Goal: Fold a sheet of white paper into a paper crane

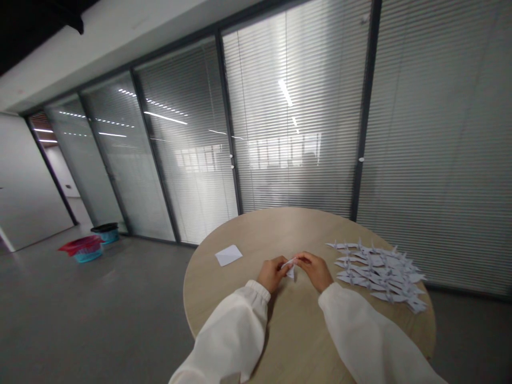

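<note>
As both hands pinch it from either side, a small folded white paper piece [290,268] sits between them above the round wood-look table [296,229], with a pointed flap hanging down; whether it touches the tabletop is hard to tell. The left hand [272,273] and right hand [316,269] are close together, fingers curled in and pressed onto the paper from opposite sides, though the exact finger placement is too small to make out. White gathered sleeves [228,336] [368,336] run from both wrists toward the camera, resting over the near part of the table. Just right of the right hand, a loose, overlapping pile of white origami cranes [376,274] covers the table's right side, nearly reaching its edge. To the left of the hands and farther forward, one flat square of white paper [228,255] lies alone on the tabletop, apart from the pile. Behind the table stands a glass partition with slatted blinds [296,122]. Off to the left on the grey floor [80,304], a blue basket with a red liner [84,248] sits just beside a teal bin with a black liner [106,232], both near the partition.
</note>
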